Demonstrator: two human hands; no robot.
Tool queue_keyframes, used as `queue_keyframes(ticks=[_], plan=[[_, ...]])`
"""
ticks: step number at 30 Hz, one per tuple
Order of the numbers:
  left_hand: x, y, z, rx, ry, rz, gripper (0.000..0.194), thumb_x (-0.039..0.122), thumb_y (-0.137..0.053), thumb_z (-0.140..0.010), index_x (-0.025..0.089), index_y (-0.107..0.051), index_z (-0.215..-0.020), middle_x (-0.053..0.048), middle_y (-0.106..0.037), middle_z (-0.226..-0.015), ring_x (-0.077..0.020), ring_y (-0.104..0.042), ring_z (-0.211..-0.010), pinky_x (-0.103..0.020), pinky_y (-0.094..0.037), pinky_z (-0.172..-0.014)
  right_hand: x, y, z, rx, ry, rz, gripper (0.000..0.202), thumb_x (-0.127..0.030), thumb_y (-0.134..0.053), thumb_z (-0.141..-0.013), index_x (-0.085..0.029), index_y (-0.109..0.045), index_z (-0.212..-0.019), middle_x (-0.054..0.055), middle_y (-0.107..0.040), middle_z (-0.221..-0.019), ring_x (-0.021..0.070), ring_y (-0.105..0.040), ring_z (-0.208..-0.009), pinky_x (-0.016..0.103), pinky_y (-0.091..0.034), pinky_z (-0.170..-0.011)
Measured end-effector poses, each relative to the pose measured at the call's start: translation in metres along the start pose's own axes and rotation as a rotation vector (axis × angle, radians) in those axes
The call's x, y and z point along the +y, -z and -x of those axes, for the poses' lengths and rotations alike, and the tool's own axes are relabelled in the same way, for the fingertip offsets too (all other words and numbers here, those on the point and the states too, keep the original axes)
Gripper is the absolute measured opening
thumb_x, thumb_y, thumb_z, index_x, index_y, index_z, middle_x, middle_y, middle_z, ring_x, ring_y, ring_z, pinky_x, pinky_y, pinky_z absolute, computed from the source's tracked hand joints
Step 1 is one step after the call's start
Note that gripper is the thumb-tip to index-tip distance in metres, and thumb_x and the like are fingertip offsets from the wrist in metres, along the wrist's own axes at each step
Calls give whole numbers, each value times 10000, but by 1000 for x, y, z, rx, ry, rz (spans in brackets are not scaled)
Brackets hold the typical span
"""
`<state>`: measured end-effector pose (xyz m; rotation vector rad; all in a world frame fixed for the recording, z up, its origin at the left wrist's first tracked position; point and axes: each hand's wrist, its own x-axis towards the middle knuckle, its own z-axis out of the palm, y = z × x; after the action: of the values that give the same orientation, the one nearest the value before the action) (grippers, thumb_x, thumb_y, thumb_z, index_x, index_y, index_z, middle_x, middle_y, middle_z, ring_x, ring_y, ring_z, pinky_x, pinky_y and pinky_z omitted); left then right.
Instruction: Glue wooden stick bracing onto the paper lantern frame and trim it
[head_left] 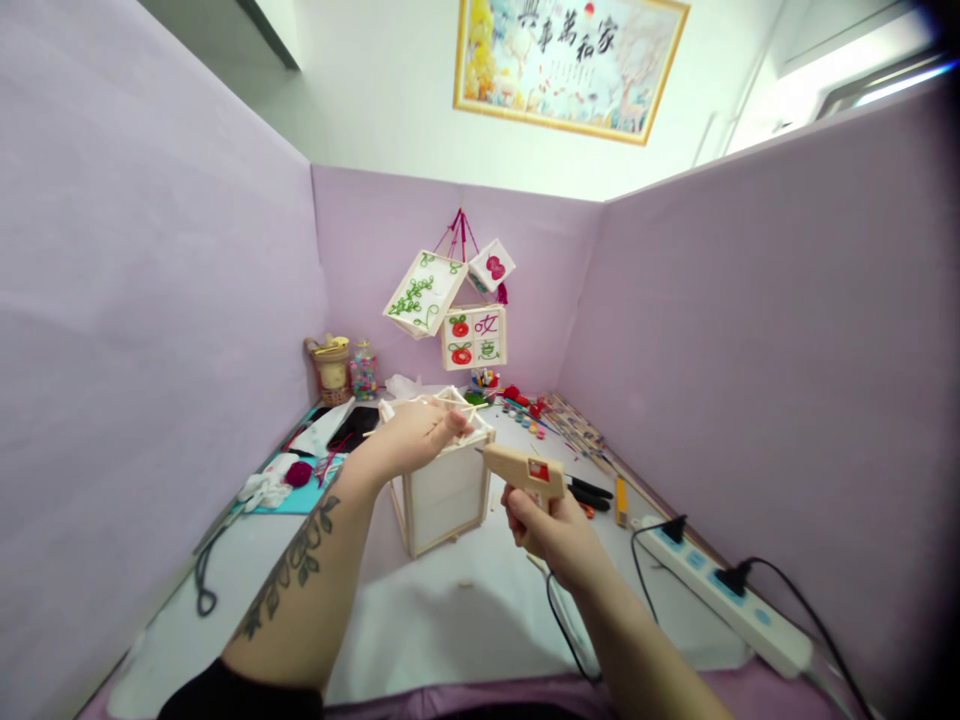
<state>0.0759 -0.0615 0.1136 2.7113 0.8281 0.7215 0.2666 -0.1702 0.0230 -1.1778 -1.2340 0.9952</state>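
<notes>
A box-like lantern frame with wooden edges and white panels stands upright on the white table. My left hand lies over its top, fingers pointing right; whether they pinch one of the thin sticks there is hard to make out. To the right of the frame, my right hand is wrapped around the handle of a beige glue gun. The gun's nozzle points left, close to the frame's upper right corner.
A white power strip with black plugs lies at the right. Scissors with black handles and a yellow cutter sit beyond the gun. Yarn and a dark phone are at left. Decorated lanterns hang behind.
</notes>
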Motion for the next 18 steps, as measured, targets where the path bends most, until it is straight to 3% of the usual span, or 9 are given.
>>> queue_keyframes(ticks=[8,18], plan=[[4,2,2,20,-14,30,861,656,-32,-920,179,-749,-923,-79,-741,-984,-223,-644,-952,-326,-452,-877,3,2,-1,5,-27,-28,449,-607,-648,-729,-167,-559,-709,-4,-533,-535,113,-481,-485,234,-365,-454],[1,1,2,1,25,-5,859,671,-35,-912,192,-745,-985,-84,-729,-1017,-237,-631,-981,-354,-446,-893,4,2,3,29,-37,-39,429,-586,-660,-732,-170,-555,-710,-6,-541,-544,115,-490,-491,235,-375,-463]])
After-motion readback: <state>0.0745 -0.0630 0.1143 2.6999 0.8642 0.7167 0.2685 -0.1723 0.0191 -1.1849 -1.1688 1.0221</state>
